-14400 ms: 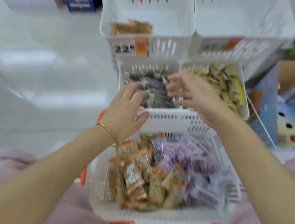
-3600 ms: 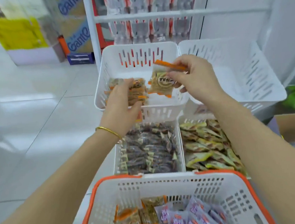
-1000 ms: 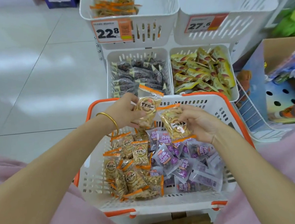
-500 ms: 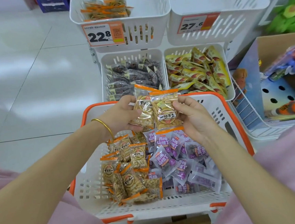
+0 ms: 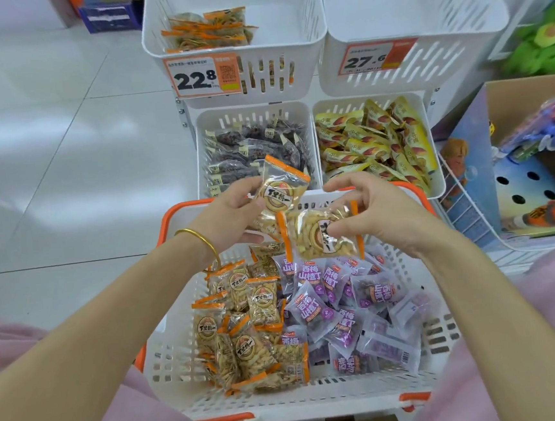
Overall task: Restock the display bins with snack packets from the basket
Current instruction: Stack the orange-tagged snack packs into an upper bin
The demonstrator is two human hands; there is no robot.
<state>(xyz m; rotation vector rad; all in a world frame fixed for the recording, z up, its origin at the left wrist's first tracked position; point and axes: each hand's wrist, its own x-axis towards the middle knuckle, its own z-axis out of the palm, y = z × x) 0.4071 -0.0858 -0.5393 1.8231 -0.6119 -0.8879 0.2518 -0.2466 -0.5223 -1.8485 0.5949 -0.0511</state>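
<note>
The white basket with an orange rim (image 5: pixel 168 361) sits in front of me, with orange-trimmed snack packets (image 5: pixel 246 327) on its left and purple packets (image 5: pixel 345 308) on its right. My left hand (image 5: pixel 230 221) pinches one orange-trimmed packet (image 5: pixel 282 189) above the basket's far edge. My right hand (image 5: pixel 377 215) holds a second such packet (image 5: pixel 318 237) turned sideways, just below and right of the first. The upper left display bin (image 5: pixel 286 24), with a 22.8 price tag, holds several orange-trimmed packets (image 5: pixel 207 31).
The upper right bin (image 5: pixel 419 6) with a 27.6 tag shows no packets. The lower left bin (image 5: pixel 201 143) holds dark packets, the lower right bin (image 5: pixel 430 136) yellow ones. A cardboard box of toys (image 5: pixel 533 161) stands to the right. White tiled floor (image 5: pixel 62 145) lies to the left.
Half a second ago both packets stood upright side by side. The right hand's packet has since turned sideways and dropped a little; the left hand's packet has tilted and stayed high.
</note>
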